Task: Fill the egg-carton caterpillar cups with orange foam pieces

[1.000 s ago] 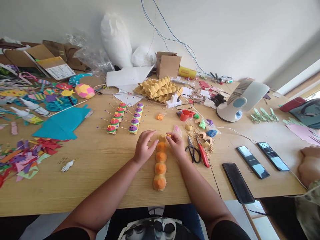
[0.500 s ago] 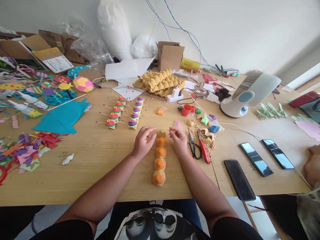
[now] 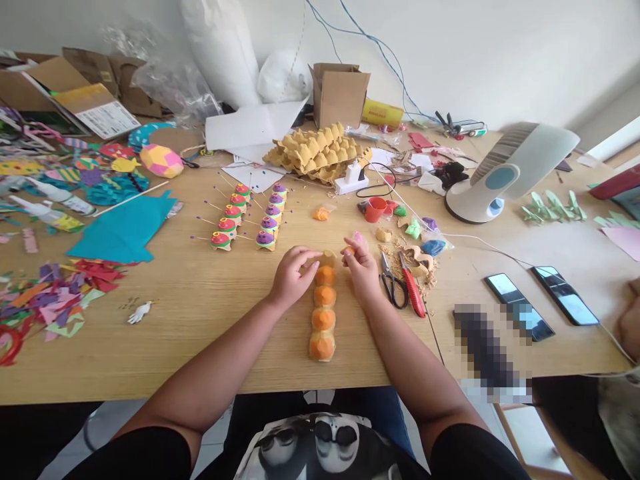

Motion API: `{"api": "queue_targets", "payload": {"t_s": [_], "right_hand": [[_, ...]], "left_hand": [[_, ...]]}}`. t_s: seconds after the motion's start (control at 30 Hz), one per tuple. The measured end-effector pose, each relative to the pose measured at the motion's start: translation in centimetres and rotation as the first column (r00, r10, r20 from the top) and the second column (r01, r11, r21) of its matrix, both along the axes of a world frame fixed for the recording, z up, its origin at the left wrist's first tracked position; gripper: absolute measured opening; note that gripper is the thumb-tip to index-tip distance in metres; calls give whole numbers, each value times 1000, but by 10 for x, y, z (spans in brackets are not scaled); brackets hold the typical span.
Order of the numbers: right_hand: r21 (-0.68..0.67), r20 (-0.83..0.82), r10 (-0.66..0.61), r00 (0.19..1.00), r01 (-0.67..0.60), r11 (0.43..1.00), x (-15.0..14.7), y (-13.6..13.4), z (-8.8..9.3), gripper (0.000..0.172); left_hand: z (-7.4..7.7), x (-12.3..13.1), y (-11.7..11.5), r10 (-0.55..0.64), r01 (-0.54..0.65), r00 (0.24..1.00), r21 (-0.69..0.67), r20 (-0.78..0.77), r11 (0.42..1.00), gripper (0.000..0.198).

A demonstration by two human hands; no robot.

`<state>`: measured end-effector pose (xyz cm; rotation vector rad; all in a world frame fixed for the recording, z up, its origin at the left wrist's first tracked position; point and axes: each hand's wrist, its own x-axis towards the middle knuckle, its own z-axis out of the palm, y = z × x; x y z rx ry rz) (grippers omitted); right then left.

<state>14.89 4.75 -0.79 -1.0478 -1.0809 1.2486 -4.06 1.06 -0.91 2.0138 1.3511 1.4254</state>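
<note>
The narrow strip of tan moulded-pulp egg carton (image 3: pixel 324 308) lies on the pale wood-grain table (image 3: pixel 240 340), its long axis pointing away from the person. The left hand (image 3: pixel 296 275), thumb and fingers apart, sits nearer the far cup than a second ago. The right hand (image 3: pixel 362 272) pinches a small orange clay-like lump (image 3: pixel 349 251); matte orange domes cap four cups.

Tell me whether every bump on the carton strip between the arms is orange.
No: on the carton strip, the far-end bump is tan, while the four nearer bumps are orange.
</note>
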Motion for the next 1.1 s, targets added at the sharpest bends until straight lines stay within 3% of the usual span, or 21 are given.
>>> {"api": "queue_targets", "payload": {"t_s": [0.2, 0.43, 0.57, 0.67, 0.77, 0.9, 1.0, 1.1], "right_hand": [[-94, 6, 24, 1000, -23, 995, 2, 0, 0, 38], [78, 256, 33, 966, -55, 995, 2, -5, 4, 35], [54, 219, 95, 971, -110, 993, -2, -3, 2, 39], [-28, 96, 163, 982, -161, 987, -3, -2, 0, 38], [-24, 4, 175, 985, -175, 984, -4, -2, 1, 37], [-5, -51, 223, 973, -224, 975, -6, -6, 3, 40], [-12, -68, 292, 954, -293, 956, -9, -10, 5, 41], [2, -89, 278, 956, -279, 960, -10, -12, 6, 39]], "left_hand": [[-5, 0, 2, 12, -15, 997, -38, -74, 999, 30], [-6, 1, 1, 77, -87, 967, -31, -242, 996, 36], [-8, 1, 0, 56, -82, 969, -99, -240, 992, 38], [-10, 3, 0, 36, -56, 994, -190, -107, 980, 37], [-11, 5, 2, 19, 38, 983, -300, 184, 953, 37], [-10, 8, 4, 61, 233, 818, -427, 572, 873, 45], [-11, 9, 6, 77, 336, 740, -467, 668, 818, 51], [-12, 8, 7, 102, 380, 688, -477, 718, 792, 51]]}}
